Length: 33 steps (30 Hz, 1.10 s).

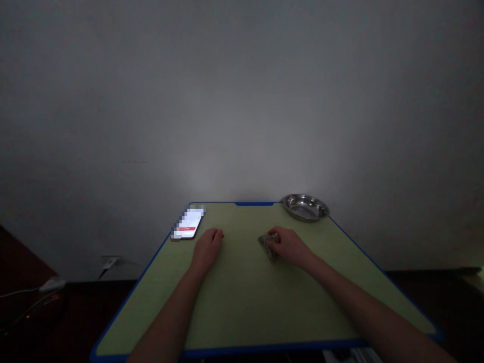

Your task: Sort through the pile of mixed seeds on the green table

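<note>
Right of the table's middle, my right hand (290, 245) has its thumb and fingers pinched on a small speckled cloth-like piece (267, 246), light with dark spots. The piece stands up from the tabletop, its lower end at or near the surface; its exact kind is too dim and blurred to make out. My left hand (207, 246) rests on the table left of the middle, fingers curled together, with nothing showing in them. Just beyond it lies a phone (191, 224) with a lit screen.
A shallow round metal bowl (306, 207) sits at the table's far right corner, its rim reaching the edge. The light green table (242, 307) has a blue border and backs onto a grey wall (242, 111). Cables and a plug (110, 263) are at the lower left.
</note>
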Each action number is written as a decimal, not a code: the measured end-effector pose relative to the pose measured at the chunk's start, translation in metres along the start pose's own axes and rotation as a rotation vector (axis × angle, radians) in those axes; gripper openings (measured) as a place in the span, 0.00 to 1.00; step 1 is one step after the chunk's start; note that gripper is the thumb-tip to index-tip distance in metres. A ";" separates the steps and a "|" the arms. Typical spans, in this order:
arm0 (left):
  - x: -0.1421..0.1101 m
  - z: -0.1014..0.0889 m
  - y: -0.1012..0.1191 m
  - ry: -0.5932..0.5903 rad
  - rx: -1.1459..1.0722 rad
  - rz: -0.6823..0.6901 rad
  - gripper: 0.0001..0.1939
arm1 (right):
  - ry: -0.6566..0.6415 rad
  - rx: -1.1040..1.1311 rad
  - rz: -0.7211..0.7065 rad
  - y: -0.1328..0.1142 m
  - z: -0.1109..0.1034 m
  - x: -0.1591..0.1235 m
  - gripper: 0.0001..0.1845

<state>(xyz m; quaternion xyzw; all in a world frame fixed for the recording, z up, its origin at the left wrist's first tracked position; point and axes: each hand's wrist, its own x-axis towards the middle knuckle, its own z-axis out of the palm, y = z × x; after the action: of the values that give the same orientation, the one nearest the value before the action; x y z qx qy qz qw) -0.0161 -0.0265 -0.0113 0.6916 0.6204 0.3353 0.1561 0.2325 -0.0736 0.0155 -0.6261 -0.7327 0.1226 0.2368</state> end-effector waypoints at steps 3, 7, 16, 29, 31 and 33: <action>0.000 0.000 0.000 0.002 0.003 0.006 0.18 | -0.005 0.071 0.011 0.003 -0.001 0.002 0.15; 0.000 -0.001 0.002 0.000 0.010 0.007 0.18 | 0.032 0.138 -0.001 0.012 -0.019 0.010 0.16; -0.001 0.000 0.003 -0.009 0.019 0.004 0.18 | 0.103 -0.181 -0.036 0.065 -0.080 -0.010 0.11; 0.000 0.000 0.001 -0.003 0.020 0.019 0.18 | -0.225 -0.202 -0.186 0.082 -0.067 -0.011 0.11; 0.000 -0.001 0.001 0.000 0.011 0.013 0.18 | -0.227 -0.217 -0.213 0.072 -0.060 -0.005 0.12; 0.000 -0.001 0.001 -0.002 -0.003 0.006 0.18 | -0.231 -0.228 -0.238 0.062 -0.055 0.002 0.13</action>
<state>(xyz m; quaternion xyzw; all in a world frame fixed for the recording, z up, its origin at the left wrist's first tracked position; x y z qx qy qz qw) -0.0162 -0.0272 -0.0097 0.6934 0.6179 0.3360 0.1566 0.3133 -0.0667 0.0333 -0.5396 -0.8330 0.0808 0.0916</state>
